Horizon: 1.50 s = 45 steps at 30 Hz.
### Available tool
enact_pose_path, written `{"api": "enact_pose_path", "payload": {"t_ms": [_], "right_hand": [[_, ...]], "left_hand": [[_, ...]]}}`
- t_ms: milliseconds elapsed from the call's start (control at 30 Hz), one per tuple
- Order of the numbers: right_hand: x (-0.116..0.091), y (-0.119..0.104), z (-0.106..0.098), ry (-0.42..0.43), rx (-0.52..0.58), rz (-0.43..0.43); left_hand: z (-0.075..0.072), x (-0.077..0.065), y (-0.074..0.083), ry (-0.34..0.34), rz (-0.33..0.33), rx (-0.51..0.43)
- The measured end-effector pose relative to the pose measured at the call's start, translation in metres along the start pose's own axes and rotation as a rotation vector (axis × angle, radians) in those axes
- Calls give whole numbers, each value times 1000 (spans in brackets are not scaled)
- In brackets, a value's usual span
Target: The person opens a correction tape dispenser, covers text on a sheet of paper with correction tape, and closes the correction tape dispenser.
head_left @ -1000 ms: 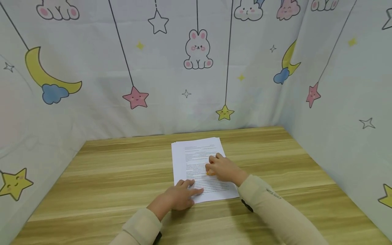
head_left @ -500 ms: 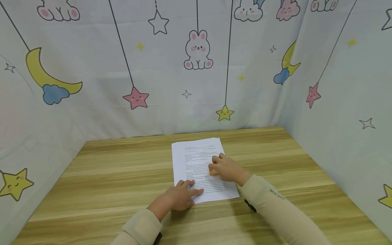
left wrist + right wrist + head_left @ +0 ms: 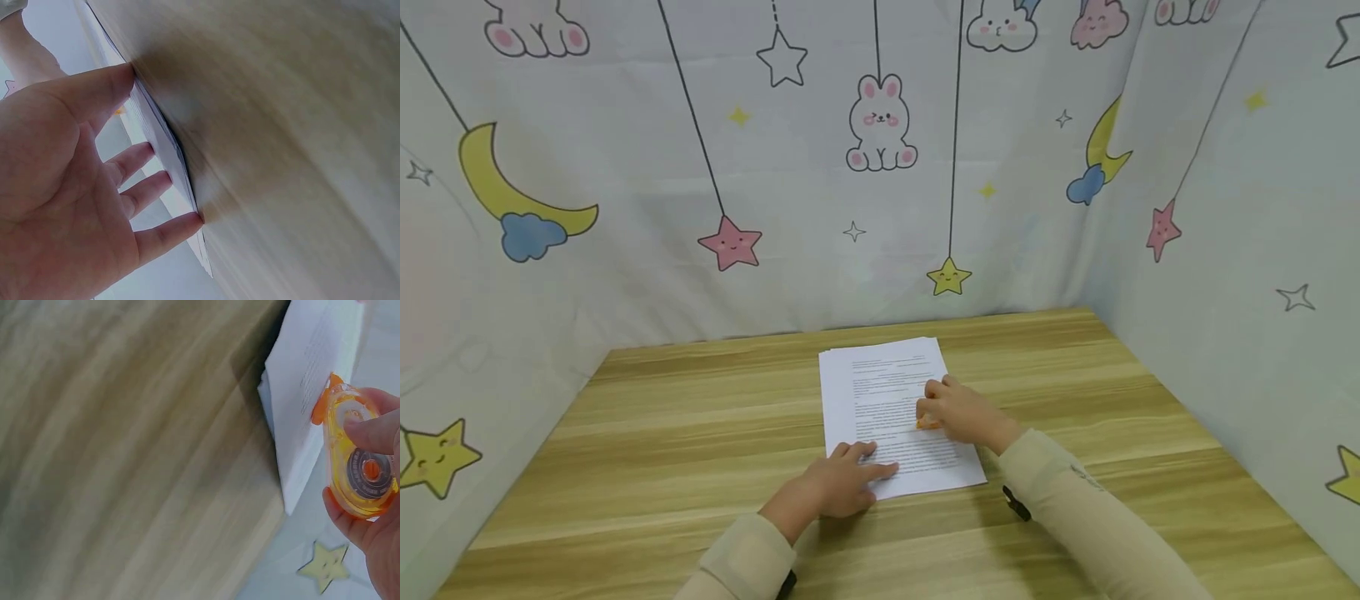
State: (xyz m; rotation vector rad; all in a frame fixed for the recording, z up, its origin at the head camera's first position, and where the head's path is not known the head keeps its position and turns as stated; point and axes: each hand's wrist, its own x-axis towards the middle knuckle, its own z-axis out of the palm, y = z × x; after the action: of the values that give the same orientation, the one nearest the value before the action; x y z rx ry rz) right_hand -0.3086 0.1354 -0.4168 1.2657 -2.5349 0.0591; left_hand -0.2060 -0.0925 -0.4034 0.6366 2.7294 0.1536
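A stack of printed paper sheets [image 3: 880, 387] lies on the wooden table. My right hand [image 3: 962, 414] grips an orange correction tape dispenser [image 3: 359, 459] with a clear case, its orange tip at the top sheet's printed text. In the right wrist view the thumb lies over the case, and two dark and pale reels show inside. Spread across the lower left corner of the stack, my left hand [image 3: 842, 482] rests with straight fingers on the paper and its edge. The left wrist view shows the left palm [image 3: 56, 187] with nothing held in it.
The wood-grain table [image 3: 700, 417] extends on all sides of the stack. White fabric walls [image 3: 805, 183] with cartoon stars, moons and rabbits stand behind and at both sides of it.
My right hand has slid a little to the right over the top sheet with the correction tape dispenser. The left hand and the paper have stayed in place.
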Motion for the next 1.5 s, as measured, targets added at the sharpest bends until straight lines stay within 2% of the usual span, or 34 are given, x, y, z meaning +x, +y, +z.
{"api": "enact_pose_path", "payload": {"t_ms": [167, 267, 500, 800, 1067, 1500], "right_hand": [[-9, 13, -6, 109, 169, 142], [-14, 18, -10, 109, 195, 172], [-20, 16, -11, 45, 197, 167], [-20, 2, -3, 21, 201, 142], [-14, -5, 2, 52, 175, 101], [-8, -8, 3, 17, 150, 121]], "left_hand": [[1, 0, -2, 15, -8, -2], [1, -1, -4, 19, -12, -8], [1, -1, -3, 6, -15, -56], [3, -1, -4, -4, -24, -90], [2, -1, -3, 3, -20, -67], [2, 4, -2, 5, 13, -54]]}}
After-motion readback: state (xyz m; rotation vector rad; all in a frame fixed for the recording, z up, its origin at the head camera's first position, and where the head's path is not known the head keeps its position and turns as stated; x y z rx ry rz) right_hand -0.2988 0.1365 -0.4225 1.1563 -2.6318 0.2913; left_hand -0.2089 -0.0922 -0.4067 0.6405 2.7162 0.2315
